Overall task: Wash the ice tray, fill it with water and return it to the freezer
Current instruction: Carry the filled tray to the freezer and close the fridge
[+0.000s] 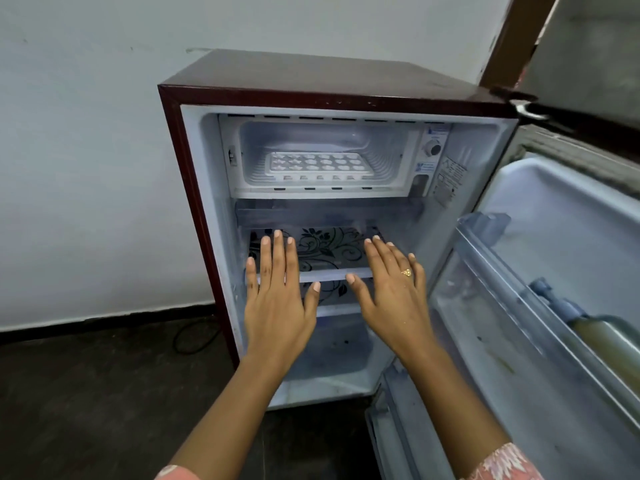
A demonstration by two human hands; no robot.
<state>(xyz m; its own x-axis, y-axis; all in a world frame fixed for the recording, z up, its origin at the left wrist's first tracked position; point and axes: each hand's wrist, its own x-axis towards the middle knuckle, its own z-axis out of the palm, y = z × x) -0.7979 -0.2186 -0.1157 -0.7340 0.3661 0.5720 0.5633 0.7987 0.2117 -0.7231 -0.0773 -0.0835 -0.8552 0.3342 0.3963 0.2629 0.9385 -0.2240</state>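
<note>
Hovering low and left of the ice tray (317,163), the left hand (277,299) is spread flat, palm down, fingers (277,251) straight and holding nothing, its tips over a patterned glass shelf (332,249) of the fridge (311,74). One ice tray is in view. It lies flat on the floor of the freezer compartment (322,133), above both hands and touched by neither, with its moulds set in three rows; whether they hold ice or water I cannot tell. It looks like thin white plastic, so it is probably light and a little bendy when empty, perhaps frost-slick, and heavier and quick to spill once filled. Taking it by its two short ends, one hand on each, and keeping it level seems the safest hold. Low and right of the tray, the right hand (391,292), wearing one ring (406,272), is likewise flat, open and empty. Right of the tray sits one dial (433,147), and further right the open door (554,237) carries one bottle (606,341).
</note>
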